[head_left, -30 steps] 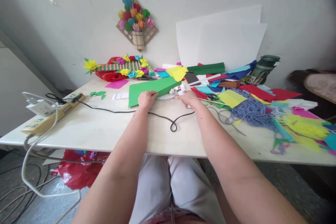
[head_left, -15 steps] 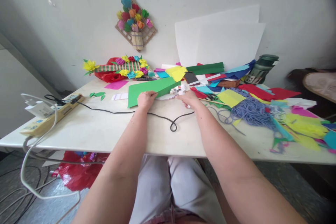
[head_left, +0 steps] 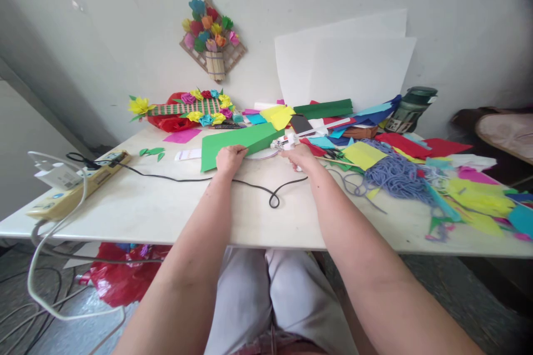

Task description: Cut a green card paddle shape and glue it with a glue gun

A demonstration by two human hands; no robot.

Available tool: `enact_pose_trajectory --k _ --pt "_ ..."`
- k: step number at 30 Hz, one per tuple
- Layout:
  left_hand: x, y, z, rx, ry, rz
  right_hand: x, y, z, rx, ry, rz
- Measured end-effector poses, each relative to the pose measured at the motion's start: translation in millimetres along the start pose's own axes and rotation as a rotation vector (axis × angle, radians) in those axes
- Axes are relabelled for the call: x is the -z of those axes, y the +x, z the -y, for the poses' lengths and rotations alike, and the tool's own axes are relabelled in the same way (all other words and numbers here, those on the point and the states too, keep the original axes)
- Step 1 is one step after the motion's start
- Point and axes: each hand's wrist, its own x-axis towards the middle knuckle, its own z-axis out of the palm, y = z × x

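The white surface [head_left: 266, 227] is the largest thing here, with a bright green paper sheet [head_left: 235, 137] lying around its middle. Behind and to the right of the green paper sheet, large white sheets [head_left: 353, 66] lean against the wall. Behind it to the left lies a flower-trimmed woven craft [head_left: 185, 109]. A yellow power strip [head_left: 97, 180] sits well to its left; a heap of blue-violet yarn [head_left: 395, 177] spreads to its right, with a dark green bottle [head_left: 410, 111] farther back on that side.

The left hand [head_left: 230, 160] is at the green paper sheet's near edge, its grip closed in a pinch on the paper. Just beside the sheet's right end, the right hand [head_left: 300, 156] has its grip wrapped around a white glue gun [head_left: 287, 140]; whether the nozzle touches the paper is hard to tell from here. Smallest are green leaf cutouts [head_left: 153, 151], left of the sheet.
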Motion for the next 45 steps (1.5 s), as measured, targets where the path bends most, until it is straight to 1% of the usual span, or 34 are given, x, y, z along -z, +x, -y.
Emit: enact_pose_trajectory --k 9,18,22,27,32,37,40,45 --pt "-0.4 0.4 0.9 -0.015 -0.007 -0.001 1.1 0.9 0.5 -0.038 0.023 -0.011" --pt "-0.7 1.6 1.2 0.002 -0.019 0.004 2.7 3.8 0.7 -0.077 0.042 -0.017" --pt "-0.8 1.3 1.0 -0.008 -0.014 0.006 1.4 6.5 0.5 -0.107 0.029 -0.05" --pt "-1.7 0.9 1.1 -0.009 -0.011 -0.006 -1.4 8.6 -0.9 -0.108 0.063 -0.105" --pt "-1.4 0.9 0.3 0.003 -0.022 -0.003 -2.3 4.7 2.1 -0.118 0.062 -0.137" --pt "-0.4 0.6 -0.3 0.003 -0.015 0.008 -2.4 2.3 3.0 -0.108 0.102 -0.148" --pt "-0.3 0.2 -0.2 -0.001 -0.013 0.007 -2.8 4.2 0.9 -0.101 0.144 -0.15" --pt "-1.0 0.1 -0.1 -0.001 -0.006 -0.001 -3.3 8.9 -2.3 -0.103 0.147 -0.135"
